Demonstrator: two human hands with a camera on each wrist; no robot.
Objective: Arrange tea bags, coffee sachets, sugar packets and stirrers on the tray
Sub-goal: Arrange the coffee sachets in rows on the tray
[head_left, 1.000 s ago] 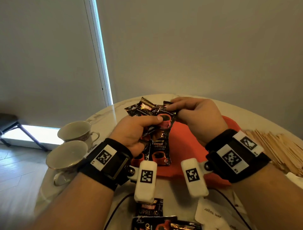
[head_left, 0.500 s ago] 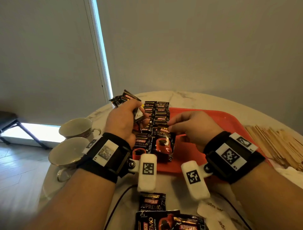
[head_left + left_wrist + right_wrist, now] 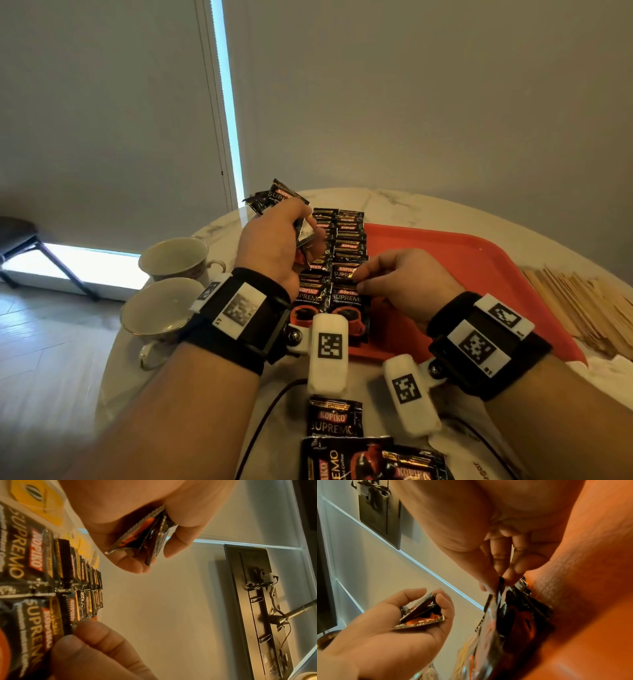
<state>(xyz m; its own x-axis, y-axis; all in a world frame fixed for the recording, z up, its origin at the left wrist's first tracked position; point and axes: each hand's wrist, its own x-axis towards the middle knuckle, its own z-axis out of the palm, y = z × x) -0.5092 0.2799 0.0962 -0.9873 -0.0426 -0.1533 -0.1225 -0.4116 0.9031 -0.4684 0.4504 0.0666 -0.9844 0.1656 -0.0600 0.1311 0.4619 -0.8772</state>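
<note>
Grey walls (image 3: 411, 102), a bright window strip (image 3: 227, 102) (daylight), pale wood floor (image 3: 51, 342).

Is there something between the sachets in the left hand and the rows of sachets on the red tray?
Nothing visible. The left hand holds its spare sachets just over the left row on the red tray. The right hand pinches the nearest sachet of the right row.

On the red tray (image 3: 479, 260), two rows of overlapping coffee sachets (image 3: 342, 240) run toward 12 o'clock. The left hand (image 3: 274, 243) grips a small fan of sachets (image 3: 274, 198); the right hand (image 3: 407, 281) pinches the nearest sachet (image 3: 346, 301). Stirrers (image 3: 589, 308) lie at 3 o'clock, two cups (image 3: 164, 301) at 9 o'clock on the counter (image 3: 394, 202).
</note>
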